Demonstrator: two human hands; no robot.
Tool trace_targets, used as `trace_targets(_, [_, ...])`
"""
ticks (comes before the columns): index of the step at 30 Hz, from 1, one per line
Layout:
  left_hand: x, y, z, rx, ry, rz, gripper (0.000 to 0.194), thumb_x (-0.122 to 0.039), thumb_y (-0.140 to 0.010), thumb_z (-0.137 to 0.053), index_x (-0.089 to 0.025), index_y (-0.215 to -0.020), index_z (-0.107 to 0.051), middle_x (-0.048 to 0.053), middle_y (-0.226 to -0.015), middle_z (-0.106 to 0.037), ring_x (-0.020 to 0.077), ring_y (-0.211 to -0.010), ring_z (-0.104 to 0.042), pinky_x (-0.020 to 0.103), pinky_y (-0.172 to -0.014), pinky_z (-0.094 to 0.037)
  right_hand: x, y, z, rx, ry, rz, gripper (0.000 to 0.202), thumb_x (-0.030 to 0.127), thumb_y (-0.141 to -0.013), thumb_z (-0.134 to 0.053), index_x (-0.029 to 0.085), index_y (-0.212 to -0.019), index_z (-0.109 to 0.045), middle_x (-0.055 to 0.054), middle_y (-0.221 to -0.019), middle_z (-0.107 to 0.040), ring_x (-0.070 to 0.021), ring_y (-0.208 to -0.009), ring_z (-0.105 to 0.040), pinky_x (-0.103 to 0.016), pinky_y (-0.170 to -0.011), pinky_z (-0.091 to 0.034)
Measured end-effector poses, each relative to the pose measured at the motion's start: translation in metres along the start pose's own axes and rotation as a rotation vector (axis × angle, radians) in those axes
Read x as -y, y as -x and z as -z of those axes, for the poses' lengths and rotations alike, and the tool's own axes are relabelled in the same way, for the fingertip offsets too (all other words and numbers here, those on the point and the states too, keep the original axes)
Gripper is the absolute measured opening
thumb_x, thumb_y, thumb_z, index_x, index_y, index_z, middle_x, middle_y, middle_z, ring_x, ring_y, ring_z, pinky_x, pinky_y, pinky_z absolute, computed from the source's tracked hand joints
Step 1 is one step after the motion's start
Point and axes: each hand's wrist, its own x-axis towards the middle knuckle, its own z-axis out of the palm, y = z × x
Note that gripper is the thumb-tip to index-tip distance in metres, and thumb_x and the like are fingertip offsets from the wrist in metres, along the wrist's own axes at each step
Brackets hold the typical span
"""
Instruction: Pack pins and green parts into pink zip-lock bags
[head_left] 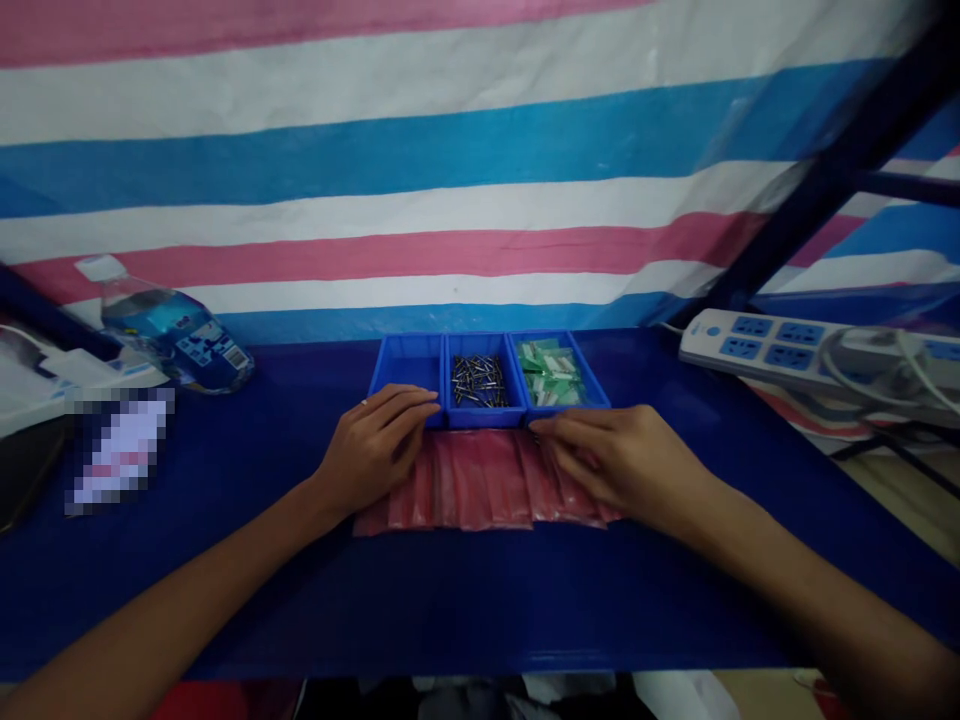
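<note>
A row of overlapping pink plastic bags (pixel 472 480) lies flat on the blue table, in front of three joined blue trays. My left hand (pixel 379 440) rests over the left end of the bags, beside the front of the left tray (pixel 409 365), its fingers extended and slightly curved. Over the right end of the bags, my right hand (pixel 611 450) has its fingertips pinched together near the front edge of the right tray; what they grip is too small to make out. Small metal screws (pixel 478 382) fill the middle tray, and green-and-white packets (pixel 551 372) lie in the right one.
A plastic bottle (pixel 180 325) leans at the back left, near a white power strip (pixel 97 385) and a dark flat object (pixel 26 470). At the right, a larger power strip (pixel 802 345) carries plugs and cables. A striped sheet (pixel 450 150) hangs behind the table.
</note>
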Motion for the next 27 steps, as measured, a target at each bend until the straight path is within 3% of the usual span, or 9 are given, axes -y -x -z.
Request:
trace_targets(2, [0.0, 0.0, -0.001, 0.007, 0.007, 0.002, 0.031, -0.006, -0.088, -0.057, -0.018, -0.116, -0.063, 0.005, -0.118, -0.069, 0.0183, -0.111, -0.063, 0.039, -0.099, -0.056, -0.001, 0.002, -0.008, 0.169, 0.275, 0.067, 0.024, 0.011, -0.092, -0.055, 0.016, -0.11, -0.07, -0.006, -0.086, -0.074, -0.0182, -0.069, -0.069, -0.029, -0.054, -0.043])
trace_targets(5, [0.0, 0.0, -0.001, 0.011, 0.014, 0.004, 0.031, -0.006, -0.089, -0.057, -0.018, -0.117, -0.063, 0.006, -0.118, -0.069, 0.0182, -0.111, -0.063, 0.04, -0.098, -0.056, 0.001, 0.0, -0.021, 0.274, 0.438, 0.076, 0.026, 0.004, -0.087, -0.057, 0.014, -0.109, -0.067, -0.007, -0.091, -0.071, -0.0203, -0.07, -0.068, -0.031, -0.05, -0.035])
trace_targets(9, [-0.001, 0.0, -0.001, 0.016, 0.015, 0.0, 0.031, -0.006, -0.089, -0.056, -0.018, -0.117, -0.062, 0.006, -0.117, -0.069, 0.0181, -0.11, -0.063, 0.041, -0.098, -0.056, 0.005, -0.004, -0.028, 0.314, 0.448, 0.047, 0.023, 0.003, -0.088, -0.054, 0.014, -0.105, -0.067, -0.008, -0.098, -0.069, -0.0201, -0.07, -0.067, -0.032, -0.051, -0.031])
trace_targets(14, [0.0, 0.001, -0.002, 0.014, 0.016, -0.004, 0.032, -0.007, -0.089, -0.056, -0.018, -0.118, -0.062, 0.005, -0.117, -0.069, 0.0185, -0.11, -0.063, 0.04, -0.098, -0.056, 0.003, -0.004, -0.026, 0.271, 0.377, 0.037, 0.016, 0.006, -0.09, -0.054, 0.015, -0.095, -0.067, -0.007, -0.095, -0.067, -0.0175, -0.067, -0.063, -0.031, -0.051, -0.029])
trace_targets(19, [0.0, 0.0, -0.003, 0.02, 0.004, -0.004, 0.031, -0.007, -0.089, -0.056, -0.018, -0.117, -0.063, 0.006, -0.116, -0.069, 0.019, -0.109, -0.064, 0.039, -0.099, -0.055, 0.006, -0.006, -0.019, 0.084, -0.04, -0.01, 0.018, 0.017, -0.097, -0.05, 0.015, -0.092, -0.068, -0.008, -0.097, -0.066, -0.0151, -0.079, -0.062, -0.027, -0.066, -0.043])
trace_targets(24, [0.0, 0.001, -0.003, 0.022, 0.014, -0.002, 0.032, -0.006, -0.088, -0.057, -0.018, -0.118, -0.062, 0.006, -0.117, -0.069, 0.0195, -0.109, -0.064, 0.039, -0.098, -0.056, 0.016, -0.012, -0.01, 0.035, -0.671, -0.375, 0.015, 0.03, -0.087, -0.067, 0.017, -0.081, -0.067, 0.001, -0.065, -0.063, -0.0102, -0.055, -0.054, -0.022, -0.052, -0.042])
trace_targets(27, [0.001, 0.001, -0.003, 0.025, 0.02, -0.002, 0.032, -0.006, -0.088, -0.058, -0.017, -0.118, -0.062, 0.006, -0.117, -0.069, 0.0195, -0.109, -0.064, 0.039, -0.097, -0.056, 0.02, -0.014, -0.011, -0.065, -0.897, -0.477, 0.018, 0.033, -0.087, -0.065, 0.015, -0.088, -0.067, -0.002, -0.072, -0.069, -0.0105, -0.054, -0.058, -0.024, -0.054, -0.046])
